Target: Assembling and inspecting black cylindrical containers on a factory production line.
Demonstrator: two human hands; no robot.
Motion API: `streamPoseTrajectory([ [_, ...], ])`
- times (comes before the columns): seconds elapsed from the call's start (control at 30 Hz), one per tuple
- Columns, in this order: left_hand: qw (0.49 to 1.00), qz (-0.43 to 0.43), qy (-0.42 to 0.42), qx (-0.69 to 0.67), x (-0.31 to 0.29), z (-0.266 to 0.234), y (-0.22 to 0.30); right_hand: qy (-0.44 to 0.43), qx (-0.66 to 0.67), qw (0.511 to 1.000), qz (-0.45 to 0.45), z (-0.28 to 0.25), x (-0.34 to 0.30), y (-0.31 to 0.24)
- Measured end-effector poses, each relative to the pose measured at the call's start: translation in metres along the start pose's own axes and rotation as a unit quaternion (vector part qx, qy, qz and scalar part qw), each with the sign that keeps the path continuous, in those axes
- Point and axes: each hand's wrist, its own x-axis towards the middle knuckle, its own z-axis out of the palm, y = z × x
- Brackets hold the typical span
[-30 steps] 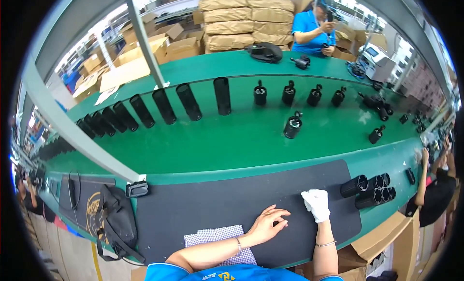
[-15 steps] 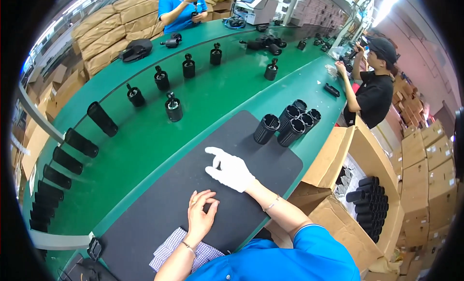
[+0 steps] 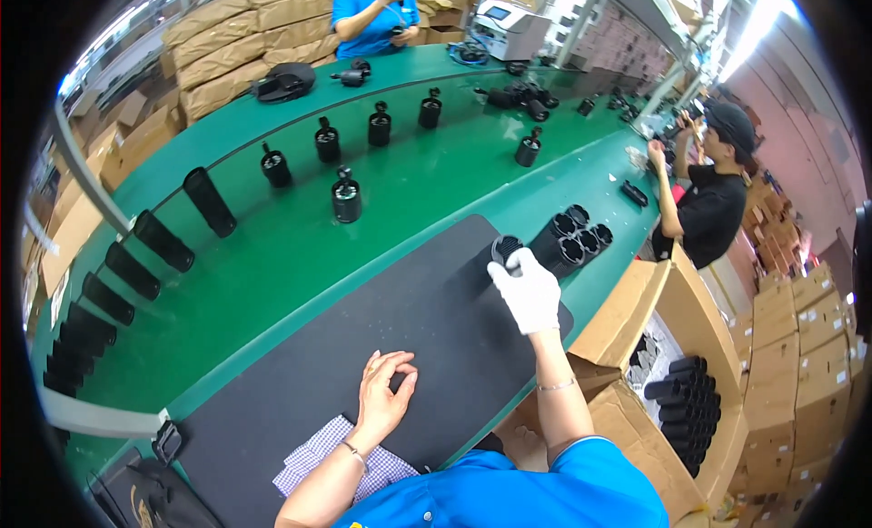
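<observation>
A black tube (image 3: pixel 505 253) lies on the far right end of the black mat (image 3: pixel 363 364), its ribbed open mouth turned toward the camera and its long axis running away up and to the right, toward the cluster of like tubes (image 3: pixel 574 239) stacked just beyond it. The right hand (image 3: pixel 527 292), in a white glove, sits directly below the tube and closes its fingers around the tube's near end; this hand is much the nearer one. The left hand (image 3: pixel 383 396) is bare, rests on the mat well apart to the lower left, and is loosely curled, holding nothing, just beyond a checked cloth (image 3: pixel 331 455). The mat lies on a long green bench (image 3: pixel 272 255) where more black cylinders (image 3: pixel 345 201) stand upright. An open carton (image 3: pixel 681 410) of tubes stands to the right, with stacked boxes and two other workers beyond.
</observation>
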Motion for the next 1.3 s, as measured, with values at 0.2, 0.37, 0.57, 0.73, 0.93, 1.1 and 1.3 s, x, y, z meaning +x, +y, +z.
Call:
streamPoseTrajectory([
  [0.2,0.987,0.106,0.118,-0.017,0.008,-0.004,0.016,-0.214,0.004,0.946,-0.244,-0.002,-0.049,-0.044],
  [0.37,0.984,-0.001,0.019,-0.175,-0.002,-0.006,0.012,-0.353,0.159,0.902,-0.191,0.01,-0.076,-0.063],
  [0.57,0.869,-0.028,0.032,-0.493,0.005,-0.009,-0.006,-0.219,0.485,0.846,-0.028,0.038,-0.089,-0.039],
  [0.73,0.829,-0.032,0.022,-0.558,0.008,-0.003,-0.008,-0.287,0.372,0.878,-0.09,0.057,-0.102,-0.021],
  [0.93,0.853,-0.026,0.0,-0.522,0.032,-0.013,0.007,-0.254,0.377,0.886,-0.097,0.058,-0.096,-0.025],
  [1.1,0.937,0.026,0.029,-0.348,0.101,-0.047,0.013,-0.168,0.487,0.857,-0.021,0.041,-0.065,0.009],
  [1.3,0.965,-0.074,0.245,-0.049,0.213,-0.062,-0.062,-0.139,0.543,0.826,0.054,0.027,-0.066,0.02],
])
